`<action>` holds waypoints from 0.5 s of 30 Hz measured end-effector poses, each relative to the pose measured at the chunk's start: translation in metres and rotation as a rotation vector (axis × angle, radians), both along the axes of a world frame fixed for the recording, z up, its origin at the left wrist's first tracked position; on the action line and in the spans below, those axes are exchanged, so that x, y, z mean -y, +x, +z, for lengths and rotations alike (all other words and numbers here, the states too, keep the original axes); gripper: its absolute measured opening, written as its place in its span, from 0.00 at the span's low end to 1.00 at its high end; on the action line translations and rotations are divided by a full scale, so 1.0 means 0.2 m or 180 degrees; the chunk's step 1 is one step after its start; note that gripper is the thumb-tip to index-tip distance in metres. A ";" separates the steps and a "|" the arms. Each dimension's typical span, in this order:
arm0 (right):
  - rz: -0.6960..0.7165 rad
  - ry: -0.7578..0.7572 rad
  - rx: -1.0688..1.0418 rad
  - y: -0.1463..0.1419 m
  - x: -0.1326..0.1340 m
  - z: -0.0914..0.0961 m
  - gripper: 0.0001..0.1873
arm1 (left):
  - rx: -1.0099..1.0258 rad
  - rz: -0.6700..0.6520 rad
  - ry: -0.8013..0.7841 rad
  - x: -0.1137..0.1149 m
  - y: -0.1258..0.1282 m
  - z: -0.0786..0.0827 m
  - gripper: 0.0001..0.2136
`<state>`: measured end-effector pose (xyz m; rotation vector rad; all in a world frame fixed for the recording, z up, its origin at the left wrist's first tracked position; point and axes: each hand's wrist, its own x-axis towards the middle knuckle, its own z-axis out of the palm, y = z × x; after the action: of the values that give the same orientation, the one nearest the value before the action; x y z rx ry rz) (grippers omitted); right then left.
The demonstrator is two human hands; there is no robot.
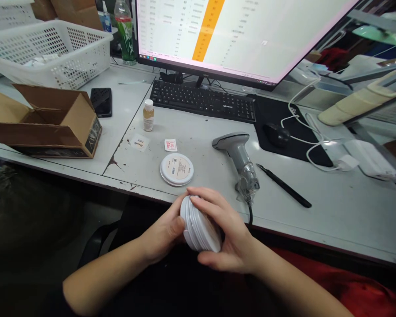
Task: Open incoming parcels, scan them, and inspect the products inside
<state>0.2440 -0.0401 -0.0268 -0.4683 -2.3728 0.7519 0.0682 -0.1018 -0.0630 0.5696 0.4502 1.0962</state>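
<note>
Just off the table's front edge, a round white lidded jar point(198, 226) is tilted on its side between my two hands. My left hand point(165, 231) is closed around its left side, the thumb on the rim. From the right, my right hand point(229, 229) grips it with fingers over the top and thumb underneath. Beyond them a flat round white container point(177, 169) with a printed label and barcode lies on the table. A small square sticker point(170, 145) with red print sits behind it, and a small white-capped bottle point(148, 116) stands farther back.
A grey barcode scanner point(237, 160) and a black craft knife point(284, 186) lie to the right. At left are an open cardboard box point(49, 125), a phone point(101, 101) and a white basket point(62, 53). A keyboard point(201, 100), mouse point(276, 134) and monitor point(244, 39) stand behind.
</note>
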 end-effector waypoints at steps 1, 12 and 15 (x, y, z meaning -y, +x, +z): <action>-0.0005 -0.0035 -0.0051 0.00 -0.01 0.00 0.42 | -0.0042 -0.0109 0.0108 -0.01 -0.01 0.01 0.42; 0.0144 0.0577 -0.0243 -0.02 -0.04 0.00 0.40 | -0.0287 -0.0232 0.0135 -0.03 0.00 -0.02 0.36; 0.0302 0.0920 -0.0170 -0.02 -0.06 0.02 0.41 | -0.0135 -0.0426 -0.0066 -0.03 0.00 -0.02 0.32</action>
<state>0.2400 -0.0288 -0.0230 -0.2125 -2.4152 0.4444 0.0677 -0.0965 -0.0679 0.5971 0.4535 0.9521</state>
